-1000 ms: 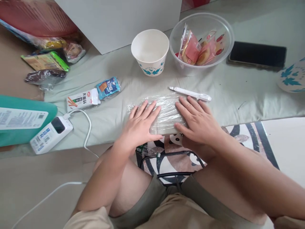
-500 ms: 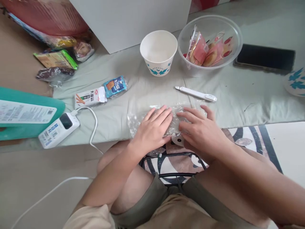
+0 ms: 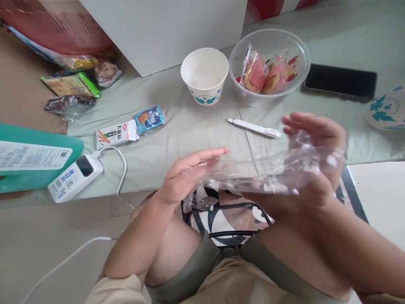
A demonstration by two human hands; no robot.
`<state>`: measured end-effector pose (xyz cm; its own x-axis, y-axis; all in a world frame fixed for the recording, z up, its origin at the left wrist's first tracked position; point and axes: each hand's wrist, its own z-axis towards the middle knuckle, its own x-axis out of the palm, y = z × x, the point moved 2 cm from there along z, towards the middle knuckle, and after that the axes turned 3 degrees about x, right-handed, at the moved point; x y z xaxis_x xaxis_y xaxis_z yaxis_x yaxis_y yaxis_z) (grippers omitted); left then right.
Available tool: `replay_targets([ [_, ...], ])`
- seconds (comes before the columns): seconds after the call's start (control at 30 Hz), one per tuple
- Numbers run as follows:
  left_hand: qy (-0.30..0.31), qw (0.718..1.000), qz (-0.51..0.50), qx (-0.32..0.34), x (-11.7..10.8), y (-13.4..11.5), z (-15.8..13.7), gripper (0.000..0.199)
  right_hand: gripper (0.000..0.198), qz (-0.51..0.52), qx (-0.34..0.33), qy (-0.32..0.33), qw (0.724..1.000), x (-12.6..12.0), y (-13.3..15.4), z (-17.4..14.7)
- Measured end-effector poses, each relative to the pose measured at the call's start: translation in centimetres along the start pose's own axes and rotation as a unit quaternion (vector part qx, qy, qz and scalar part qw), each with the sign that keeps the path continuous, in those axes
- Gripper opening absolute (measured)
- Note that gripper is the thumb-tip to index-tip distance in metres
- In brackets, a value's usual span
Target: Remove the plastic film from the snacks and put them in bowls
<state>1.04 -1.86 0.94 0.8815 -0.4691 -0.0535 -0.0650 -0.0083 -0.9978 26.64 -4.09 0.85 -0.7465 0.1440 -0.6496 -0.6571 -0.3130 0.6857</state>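
A clear crinkled plastic bag [image 3: 253, 173] is raised off the cloth between my hands. My right hand [image 3: 329, 147], smeared by motion, has the bag's right end bunched between thumb and curled fingers. At the other end, my left hand [image 3: 180, 177] stands on edge with its fingers stretched out straight, and the film lies against its palm; its thumb is hard to see. Behind the bag, on the cloth, lies a slim white utility knife [image 3: 255, 128]. Farther back stand a white paper cup [image 3: 205, 76] with blue leaves and a clear plastic bowl [image 3: 234, 80] with wrapped snacks.
Left on the cloth are two snack packets [image 3: 117, 134], a white power bank [image 3: 76, 177] with a cable, and a green jug [image 3: 38, 156]. A phone [image 3: 341, 81] and another patterned cup [image 3: 387, 109] are at the right. A white box [image 3: 164, 33] stands behind.
My hands were pressed flat on the plastic bag on the cloth. They have lifted and turned palms inward, the right one moving right and up with the bag. The view has shifted slightly.
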Motion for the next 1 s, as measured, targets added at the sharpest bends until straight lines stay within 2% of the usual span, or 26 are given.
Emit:
replay_targets([
  [0.07,0.005,0.992,-0.121,-0.046,0.1,-0.1,0.3,0.044,0.071,0.143,0.000,0.010,0.990,0.9,-0.4,0.2],
  [0.13,0.001,0.974,-0.210,-0.086,0.6,0.0,0.7,0.040,0.071,0.228,0.002,0.080,0.970,2.1,-0.1,0.4],
  [0.2,-0.004,0.952,-0.280,-0.122,1.4,0.6,1.3,0.034,0.072,0.254,0.016,0.151,0.955,3.2,0.5,0.7],
  [0.23,-0.005,0.940,-0.313,-0.136,1.8,0.9,1.6,0.033,0.066,0.264,0.035,0.161,0.950,3.6,0.9,0.8],
  [0.3,-0.007,0.915,-0.376,-0.144,2.3,1.6,2.1,0.032,0.042,0.263,0.096,0.154,0.948,4.2,1.5,1.3],
  [0.37,-0.008,0.904,-0.405,-0.135,2.3,2.2,2.6,0.032,0.023,0.253,0.156,0.130,0.946,4.4,1.8,1.7],
  [0.43,-0.022,0.919,-0.375,-0.120,1.9,2.6,2.8,0.027,0.020,0.263,0.190,0.111,0.939,4.3,1.9,2.0],
  [0.57,-0.053,0.971,-0.216,-0.089,0.6,2.7,3.2,0.022,0.012,0.305,0.226,0.070,0.922,3.9,1.4,2.1],
  [0.63,-0.053,0.981,-0.165,-0.088,0.1,2.5,3.4,0.024,0.014,0.312,0.240,0.054,0.918,3.8,1.1,2.2],
  [0.8,-0.037,0.973,-0.193,-0.121,-0.3,2.4,4.0,0.028,0.012,0.324,0.205,-0.021,0.923,3.5,0.2,2.7],
  [1.0,-0.029,0.959,-0.237,-0.153,-0.8,2.9,4.9,0.021,0.017,0.365,0.125,-0.005,0.923,3.6,-1.8,2.6],
])
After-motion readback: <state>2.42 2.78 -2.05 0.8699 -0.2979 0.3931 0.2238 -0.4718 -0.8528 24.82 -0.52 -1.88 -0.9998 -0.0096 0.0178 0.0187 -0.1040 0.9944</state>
